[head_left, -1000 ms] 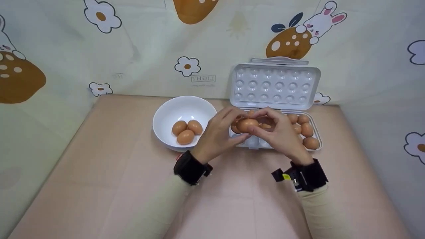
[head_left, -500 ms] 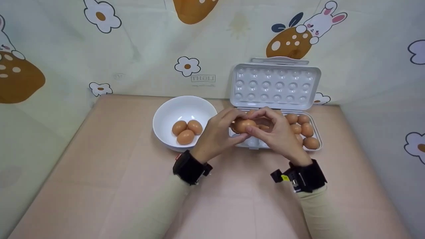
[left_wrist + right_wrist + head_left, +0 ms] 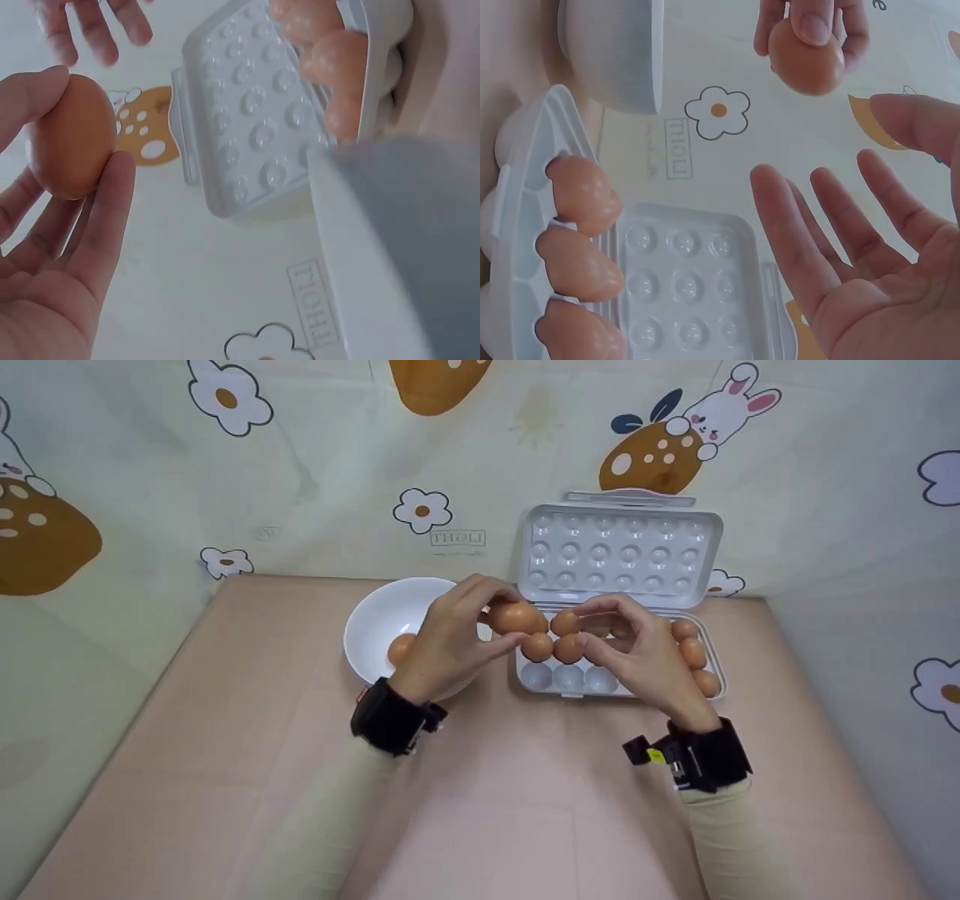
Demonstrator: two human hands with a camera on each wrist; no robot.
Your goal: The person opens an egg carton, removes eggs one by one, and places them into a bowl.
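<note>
The egg (image 3: 516, 617) is now in the left hand (image 3: 446, 645) alone, pinched between thumb and fingers, shifted bowlward from where both hands held it. The right hand (image 3: 645, 652) no longer touches it; its fingers stand apart, holding nothing, above the filled part of the carton (image 3: 568, 680). The bowl (image 3: 367, 619) lies partly hidden beneath the left hand. The pass between hands looks finished, leaving the right free.
</note>
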